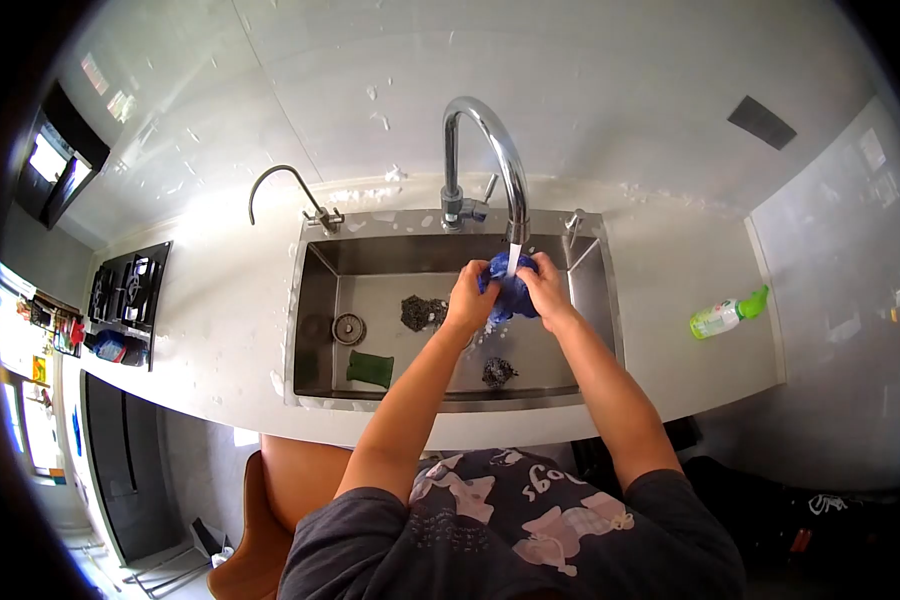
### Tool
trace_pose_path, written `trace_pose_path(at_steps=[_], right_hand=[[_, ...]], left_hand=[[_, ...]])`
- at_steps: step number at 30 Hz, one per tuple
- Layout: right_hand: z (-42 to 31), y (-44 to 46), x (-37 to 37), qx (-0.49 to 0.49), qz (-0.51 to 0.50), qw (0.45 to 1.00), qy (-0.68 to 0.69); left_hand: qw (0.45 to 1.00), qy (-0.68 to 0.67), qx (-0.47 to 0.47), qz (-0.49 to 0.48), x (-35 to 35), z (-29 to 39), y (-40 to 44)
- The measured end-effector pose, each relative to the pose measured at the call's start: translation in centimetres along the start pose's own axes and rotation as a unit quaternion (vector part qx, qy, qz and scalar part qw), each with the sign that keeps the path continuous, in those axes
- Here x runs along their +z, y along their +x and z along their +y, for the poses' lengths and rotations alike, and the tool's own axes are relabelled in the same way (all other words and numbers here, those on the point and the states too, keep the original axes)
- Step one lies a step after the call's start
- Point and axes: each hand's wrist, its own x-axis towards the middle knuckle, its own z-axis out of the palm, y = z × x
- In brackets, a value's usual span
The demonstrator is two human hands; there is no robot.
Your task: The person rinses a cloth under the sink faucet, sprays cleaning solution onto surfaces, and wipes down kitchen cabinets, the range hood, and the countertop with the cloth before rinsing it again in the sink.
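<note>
A blue cloth is held between both hands under running water from the chrome faucet. My left hand grips its left side, and my right hand grips its right side; the fingers of both are curled into the folds. Below and around them is the steel sink. On its floor lie a dark steel-wool scourer left of my left hand, another scourer nearer the front, a green scrub pad and a round drain strainer.
A green-capped spray bottle lies tilted on the right counter. Behind the sink stand a thin second tap and a small dispenser. A gas hob is far left, and a brown chair stands below the counter.
</note>
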Motion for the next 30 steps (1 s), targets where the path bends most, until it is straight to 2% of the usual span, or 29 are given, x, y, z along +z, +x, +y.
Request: trace_pose_path(at_steps=[1,3,5,7,9,10,11,12,13,14,15,16,17,18,19,21,23,24,25,26,27,28,29,30], right_hand=[[-0.1,0.0,0.0,0.001,0.002,1.0,0.0],[-0.2,0.1,-0.3,-0.075,0.037,0.996,-0.034],[0.6,0.2,-0.8,-0.082,0.041,0.995,-0.048],[0.2,0.1,-1.4,0.018,-0.053,0.995,-0.084],[0.0,-0.6,-0.8,0.018,-0.038,0.998,-0.043],[-0.1,-0.8,-0.2,-0.009,-0.038,0.999,0.021],[-0.3,-1.0,0.4,-0.036,-0.037,0.995,0.085],[-0.7,-1.3,1.0,-0.057,-0.033,0.991,0.117],[-1.2,-1.6,1.6,-0.035,-0.025,0.988,0.15],[-1.6,-2.0,2.2,-0.066,-0.006,0.99,0.124],[-2.0,-2.6,2.5,-0.097,0.013,0.991,0.097],[-3.5,-3.4,2.3,-0.139,0.016,0.989,-0.04],[-3.7,-4.2,2.9,-0.141,0.025,0.989,-0.04],[-3.3,-4.6,3.3,-0.206,0.033,0.974,-0.089],[-2.9,-4.8,3.6,-0.271,0.041,0.952,-0.137],[-1.9,-4.9,4.6,-0.287,0.087,0.919,-0.257],[-0.8,-2.5,4.5,-0.256,0.123,0.916,-0.284],[-0.8,-1.1,4.1,-0.204,0.133,0.921,-0.306],[-0.6,0.0,3.7,-0.149,0.14,0.923,-0.326],[0.2,1.2,3.3,-0.109,0.136,0.934,-0.311],[1.2,2.1,3.0,-0.069,0.134,0.944,-0.295],[1.4,2.0,2.8,-0.083,0.12,0.945,-0.294],[1.5,1.5,2.9,-0.082,0.119,0.945,-0.293],[0.3,0.2,3.4,-0.039,0.096,0.956,-0.274]], left_hand=[[1.0,0.0,0.0,-0.002,-0.3,0.7,-0.1],[0.998,-0.001,-0.056,-0.004,-0.7,2.4,-0.5],[0.999,-0.015,-0.052,0.006,-1.1,3.8,-0.8],[0.998,-0.029,-0.049,0.018,-0.9,3.1,-0.7],[0.968,-0.235,-0.064,0.053,0.0,-0.2,-0.3],[0.957,-0.263,-0.121,0.024,0.2,-1.6,-0.5],[0.957,-0.263,-0.121,0.024,1.3,-3.7,-0.4],[0.913,-0.347,-0.216,0.009,2.8,-6.1,-0.3],[0.853,-0.424,-0.306,-0.005,2.5,-4.5,-0.4],[0.758,-0.501,-0.398,-0.127,1.8,-3.1,-1.0],[0.704,-0.549,-0.436,-0.119,1.3,-1.0,-1.0],[0.683,-0.588,-0.409,-0.143,2.0,-1.1,-0.4],[0.66,-0.625,-0.381,-0.166,2.5,-1.3,0.3],[0.633,-0.65,-0.359,-0.221,3.0,-2.4,1.0],[0.398,-0.794,-0.145,-0.436,5.5,-6.5,3.0],[0.421,-0.81,-0.124,-0.387,6.5,-6.5,3.1],[0.498,-0.817,-0.111,-0.27,8.1,-6.5,2.5],[0.559,-0.804,-0.101,-0.178,9.2,-5.8,1.9],[0.631,-0.713,-0.298,-0.066,7.5,-4.2,1.3],[0.688,-0.646,-0.331,-0.029,7.5,-4.0,0.9],[0.717,-0.605,-0.345,0.033,8.3,-4.1,1.2],[0.848,-0.487,-0.205,-0.034,8.9,-6.1,1.2],[0.813,-0.54,-0.212,-0.059,9.2,-8.0,1.3],[0.773,-0.588,-0.222,-0.083,8.7,-8.3,1.3]])
